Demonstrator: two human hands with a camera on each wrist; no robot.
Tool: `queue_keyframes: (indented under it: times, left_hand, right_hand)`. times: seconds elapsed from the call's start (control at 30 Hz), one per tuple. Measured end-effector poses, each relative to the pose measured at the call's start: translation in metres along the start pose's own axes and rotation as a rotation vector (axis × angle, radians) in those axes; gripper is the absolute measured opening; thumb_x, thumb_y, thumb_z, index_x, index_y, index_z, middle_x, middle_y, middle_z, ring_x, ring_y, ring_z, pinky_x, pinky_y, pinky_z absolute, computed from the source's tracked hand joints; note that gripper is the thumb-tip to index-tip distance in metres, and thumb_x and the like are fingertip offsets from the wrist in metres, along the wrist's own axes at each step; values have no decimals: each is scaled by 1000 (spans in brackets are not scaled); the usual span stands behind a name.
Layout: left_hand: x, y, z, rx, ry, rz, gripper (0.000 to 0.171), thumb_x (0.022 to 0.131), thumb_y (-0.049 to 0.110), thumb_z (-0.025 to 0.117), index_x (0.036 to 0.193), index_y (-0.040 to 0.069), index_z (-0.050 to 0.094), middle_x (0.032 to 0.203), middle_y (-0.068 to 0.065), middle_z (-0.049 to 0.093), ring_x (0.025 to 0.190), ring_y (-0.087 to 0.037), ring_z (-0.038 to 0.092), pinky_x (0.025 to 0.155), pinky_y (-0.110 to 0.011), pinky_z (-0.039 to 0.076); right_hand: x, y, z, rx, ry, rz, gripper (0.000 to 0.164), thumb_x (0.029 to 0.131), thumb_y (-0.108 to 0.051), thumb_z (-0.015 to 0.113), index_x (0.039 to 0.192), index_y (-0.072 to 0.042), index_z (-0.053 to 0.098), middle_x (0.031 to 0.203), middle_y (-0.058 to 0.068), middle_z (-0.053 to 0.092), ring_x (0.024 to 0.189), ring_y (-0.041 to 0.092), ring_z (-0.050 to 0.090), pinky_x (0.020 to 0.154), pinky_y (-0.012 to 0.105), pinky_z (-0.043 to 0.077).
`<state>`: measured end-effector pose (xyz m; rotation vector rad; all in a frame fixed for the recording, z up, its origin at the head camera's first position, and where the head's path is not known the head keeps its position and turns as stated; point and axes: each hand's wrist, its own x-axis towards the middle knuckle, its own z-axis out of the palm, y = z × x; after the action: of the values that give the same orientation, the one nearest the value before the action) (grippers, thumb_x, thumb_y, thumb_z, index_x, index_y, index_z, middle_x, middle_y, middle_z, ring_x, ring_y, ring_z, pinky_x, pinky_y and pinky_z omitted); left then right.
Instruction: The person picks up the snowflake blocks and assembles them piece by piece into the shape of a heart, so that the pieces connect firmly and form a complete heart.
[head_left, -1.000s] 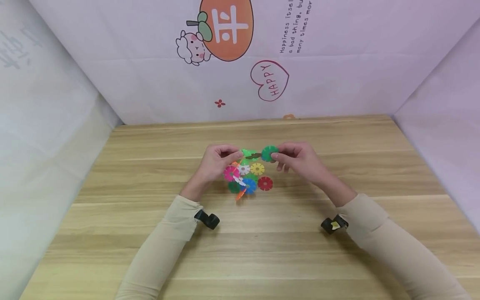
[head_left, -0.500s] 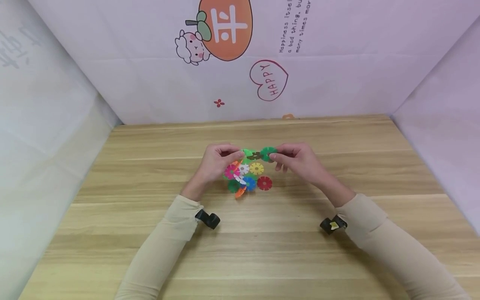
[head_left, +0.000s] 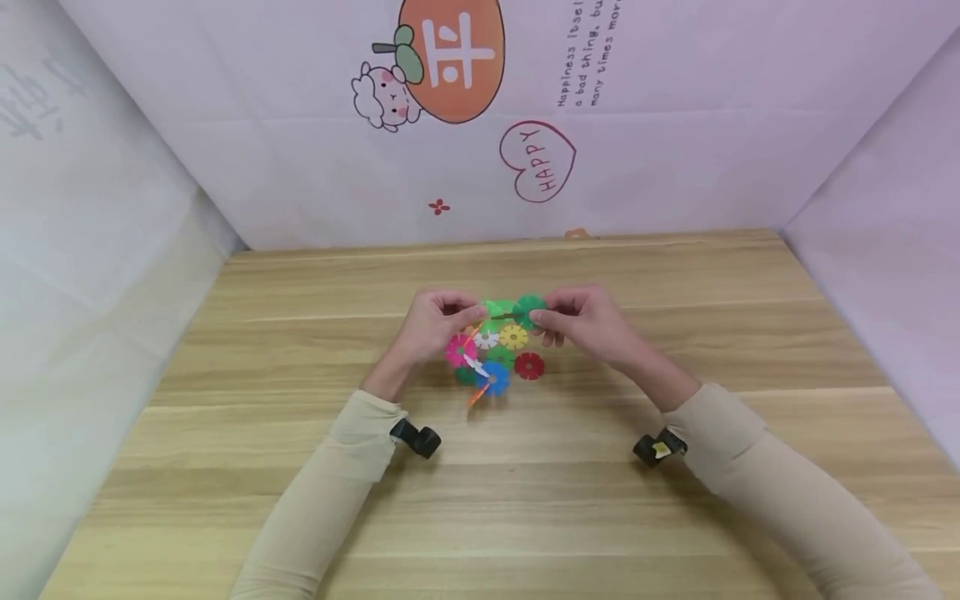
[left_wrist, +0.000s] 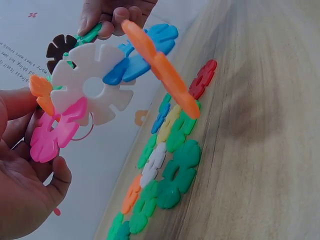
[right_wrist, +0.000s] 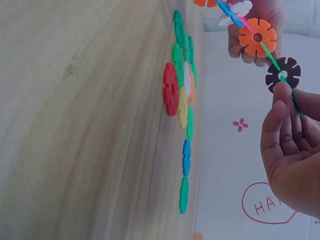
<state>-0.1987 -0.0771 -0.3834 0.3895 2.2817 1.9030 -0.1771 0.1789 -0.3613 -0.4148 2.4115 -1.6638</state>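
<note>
A chain of notched plastic snowflake discs hangs between the hands above the table. My left hand [head_left: 435,329] grips it near a pink disc [left_wrist: 57,130] and a small orange one [left_wrist: 42,92]. Beyond these dangle a white disc [left_wrist: 75,75], a blue disc [head_left: 492,378] and a long-looking orange disc seen edge-on [left_wrist: 160,70]. At the other end, my right hand [head_left: 585,319] pinches a dark green disc [head_left: 529,310] between thumb and fingers. A black disc [right_wrist: 283,72] joins it to the light green one beside it. Fingers partly cover the joints.
Loose discs lie flat on the wooden table [head_left: 570,500] under the chain, among them a red [head_left: 529,366], a yellow [head_left: 513,337], a white [head_left: 486,337] and several green ones. A printed cloth wall [head_left: 315,183] stands behind the table's far edge.
My right hand has shifted slightly left with the dark green disc, closer to my left hand. The chain's hanging end swings and turns a little; the left hand has barely moved.
</note>
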Motion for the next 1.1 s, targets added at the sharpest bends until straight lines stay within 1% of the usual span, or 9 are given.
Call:
queue_keyframes:
  times: [0.1, 0.3, 0.4, 0.53, 0.6, 0.73, 0.9, 1.03, 1.1]
  left_hand:
    - [0, 1, 0, -1, -5, -1, 17, 97, 8, 75, 104, -7, 77, 75, 3, 64, 69, -15, 51, 60, -22, 43]
    - [-1, 3, 0, 3, -27, 7, 16, 98, 7, 73, 103, -7, 77, 76, 2, 65, 68, -16, 50, 59, -21, 42]
    - [-1, 4, 0, 4, -27, -1, 16, 99, 7, 73, 104, -7, 76, 76, 2, 64, 68, -15, 49, 59, -21, 41]
    - [0, 5, -1, 4, -32, -27, 17, 99, 7, 72, 106, -7, 76, 76, 3, 63, 70, -15, 50, 61, -21, 42]
    - [0, 6, -1, 10, -42, -39, 17, 99, 8, 72, 108, -7, 76, 78, 3, 64, 71, -15, 51, 62, -21, 44]
    - [0, 6, -2, 27, -74, -47, 17, 100, 10, 72, 107, -5, 77, 76, 3, 62, 71, -15, 51, 62, -22, 43]
    - [-1, 6, -3, 45, -97, -51, 17, 100, 13, 73, 105, -3, 78, 75, -2, 58, 71, -17, 48, 61, -23, 41]
    - [0, 7, -2, 43, -86, -44, 17, 100, 13, 72, 103, -2, 78, 75, -4, 58, 70, -17, 48, 60, -24, 40]
    - [0, 7, -2, 38, -67, -43, 16, 100, 12, 72, 103, -3, 78, 74, -2, 59, 70, -17, 49, 60, -23, 41]
  right_hand:
    - [0, 0, 1, 9, -1, 4, 15, 102, -7, 68, 101, 6, 74, 86, 16, 74, 70, 25, 67, 66, 28, 60]
    - [0, -2, 0, 4, -5, 9, 15, 102, -7, 67, 102, 7, 74, 86, 18, 72, 72, 30, 66, 67, 31, 61]
    - [1, -2, 1, 1, -5, 2, 15, 102, -7, 67, 102, 7, 74, 86, 18, 72, 72, 32, 66, 68, 33, 61]
    - [2, 0, 2, 16, -3, -9, 15, 102, -6, 67, 102, 7, 74, 84, 14, 73, 70, 28, 67, 68, 33, 61]
    - [3, 2, 2, 30, 1, -3, 16, 103, -7, 67, 102, 7, 74, 86, 16, 73, 70, 23, 67, 69, 32, 61]
    - [4, 6, 1, 43, 1, 24, 18, 103, -10, 67, 103, 6, 74, 94, 26, 72, 70, 16, 65, 71, 32, 61]
    - [4, 5, -1, 42, -14, 48, 19, 104, -12, 67, 106, 6, 73, 92, 19, 74, 72, 16, 65, 74, 33, 61]
    - [5, 5, -4, 46, -24, 54, 19, 104, -13, 67, 108, 5, 73, 89, 11, 75, 73, 21, 66, 74, 33, 61]
    - [5, 5, -5, 44, -33, 50, 19, 104, -14, 68, 108, 4, 73, 90, 10, 75, 75, 25, 67, 75, 34, 61]
